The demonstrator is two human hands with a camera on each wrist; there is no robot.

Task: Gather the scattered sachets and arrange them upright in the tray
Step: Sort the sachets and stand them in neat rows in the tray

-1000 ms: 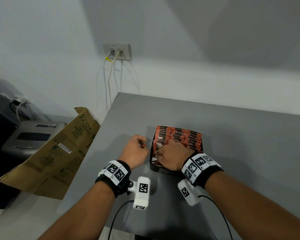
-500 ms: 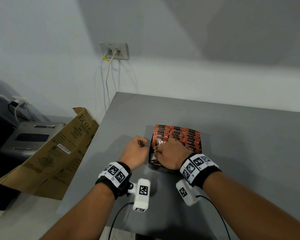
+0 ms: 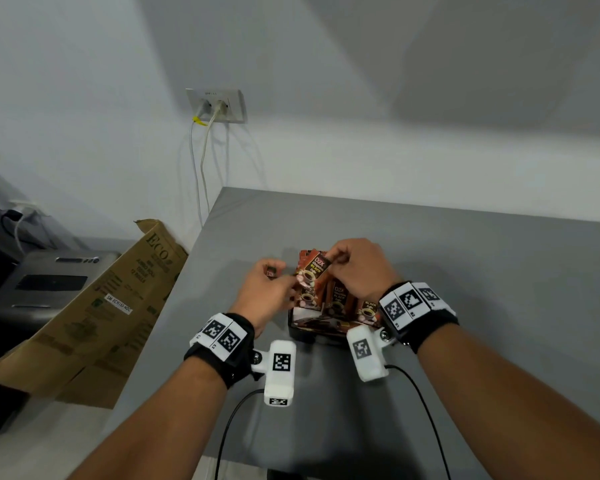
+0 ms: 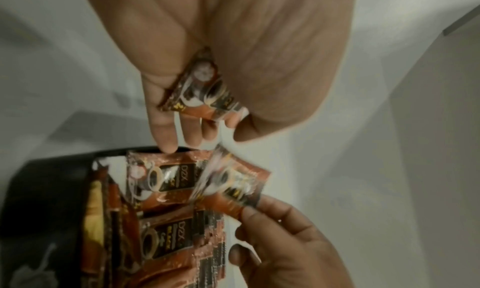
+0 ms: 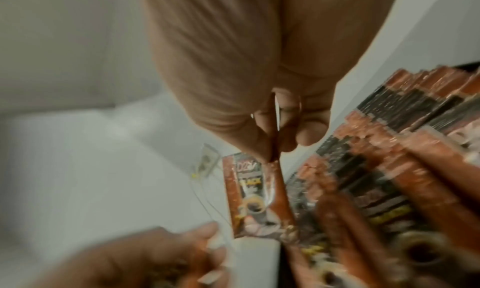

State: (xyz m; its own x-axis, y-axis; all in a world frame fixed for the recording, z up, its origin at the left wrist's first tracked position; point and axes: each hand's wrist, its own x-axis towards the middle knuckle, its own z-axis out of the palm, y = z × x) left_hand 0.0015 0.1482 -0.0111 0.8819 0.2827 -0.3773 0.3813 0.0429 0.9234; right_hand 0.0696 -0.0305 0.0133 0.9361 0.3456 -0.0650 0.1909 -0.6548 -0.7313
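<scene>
A black tray (image 3: 302, 330) on the grey table (image 3: 499, 271) holds several brown-orange coffee sachets (image 3: 338, 299) standing upright. My right hand (image 3: 340, 259) pinches the top corner of one sachet (image 3: 311, 271) and holds it lifted above the tray's left end; the same sachet (image 5: 255, 198) hangs from its fingers in the right wrist view. My left hand (image 3: 274, 282), just left of the tray, grips another sachet (image 4: 205, 91) folded into its palm, and its fingertips reach toward the lifted sachet's lower edge.
The table's left edge runs close to my left hand. Beyond it a cardboard box (image 3: 94, 313) leans against a grey machine (image 3: 49, 282). Cables hang from a wall socket (image 3: 217, 105) behind the table. Bare table surface lies right of and behind the tray.
My right hand has risen out of the tray with one sachet pinched by its top. The left hand has moved right toward that sachet. The camera has tilted down slightly.
</scene>
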